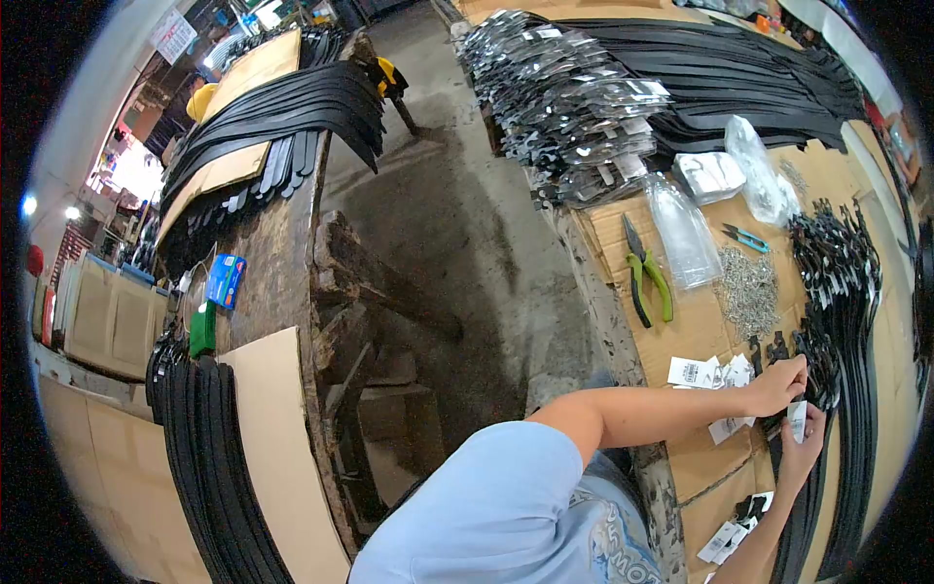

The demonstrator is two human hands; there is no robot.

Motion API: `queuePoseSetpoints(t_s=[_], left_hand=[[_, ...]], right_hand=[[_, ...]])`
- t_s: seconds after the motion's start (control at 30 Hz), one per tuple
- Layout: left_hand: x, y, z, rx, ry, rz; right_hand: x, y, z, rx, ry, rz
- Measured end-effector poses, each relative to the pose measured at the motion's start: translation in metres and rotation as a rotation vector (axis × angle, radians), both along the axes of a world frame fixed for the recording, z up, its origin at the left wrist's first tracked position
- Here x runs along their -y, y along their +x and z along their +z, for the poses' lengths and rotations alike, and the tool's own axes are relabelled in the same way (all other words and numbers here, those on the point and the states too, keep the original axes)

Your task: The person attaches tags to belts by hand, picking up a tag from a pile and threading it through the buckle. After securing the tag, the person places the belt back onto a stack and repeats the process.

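My left hand [778, 385] is closed in a pinch at the end of a black strap, and what lies between its fingertips is too small to make out. Just below it, my right hand [804, 440] grips a white tag [797, 420] against the strap. Loose white tags [695, 372] lie on the cardboard beside my left wrist. More white tags [722, 541], some with black parts, are near my right forearm. Beyond my hands is a pile of small metal rings or links [747, 292]. Long black straps [848, 428] hang together at the right.
Green-handled pliers [647, 273], a small blue-handled tool [746, 237] and clear plastic bags [684, 234] lie on the cardboard. Plastic-wrapped strap ends [564, 107] are heaped at the back. Across the concrete aisle [467, 204], another bench [268, 263] bears black straps and a blue packet [225, 281].
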State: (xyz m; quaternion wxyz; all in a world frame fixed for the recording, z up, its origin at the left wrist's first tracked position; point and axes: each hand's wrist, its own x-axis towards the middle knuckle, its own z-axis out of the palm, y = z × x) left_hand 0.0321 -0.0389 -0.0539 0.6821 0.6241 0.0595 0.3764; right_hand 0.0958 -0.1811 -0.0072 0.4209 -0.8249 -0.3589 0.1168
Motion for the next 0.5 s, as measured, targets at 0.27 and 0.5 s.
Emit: queuePoseSetpoints(t_s=[0.27, 0.5], left_hand=[[0.0, 0.004, -0.01, -0.1, -0.16, -0.104], [-0.009, -0.013, 0.004, -0.175, -0.212, -0.287]], right_hand=[[0.015, -0.012, 0.009, -0.568, 0.166, -0.198], [0.013, -0.014, 0.021, -0.639, 0.281, -0.212]])
